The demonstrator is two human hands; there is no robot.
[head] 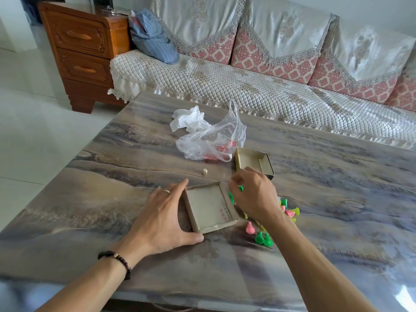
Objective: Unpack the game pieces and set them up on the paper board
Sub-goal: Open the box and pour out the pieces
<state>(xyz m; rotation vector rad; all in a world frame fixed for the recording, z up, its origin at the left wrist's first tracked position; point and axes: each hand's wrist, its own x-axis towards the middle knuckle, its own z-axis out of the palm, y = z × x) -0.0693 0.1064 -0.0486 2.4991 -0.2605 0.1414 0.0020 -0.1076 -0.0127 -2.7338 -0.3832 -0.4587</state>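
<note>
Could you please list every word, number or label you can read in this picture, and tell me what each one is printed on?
Nothing here can be read with confidence.
Plastic bag: red print, too crumpled and blurred to read.
Cardboard box held by the left hand: a column of small red marks along its right inner edge, too small to read.
Die: its face markings are too small to make out.
Second box: no print visible.
</note>
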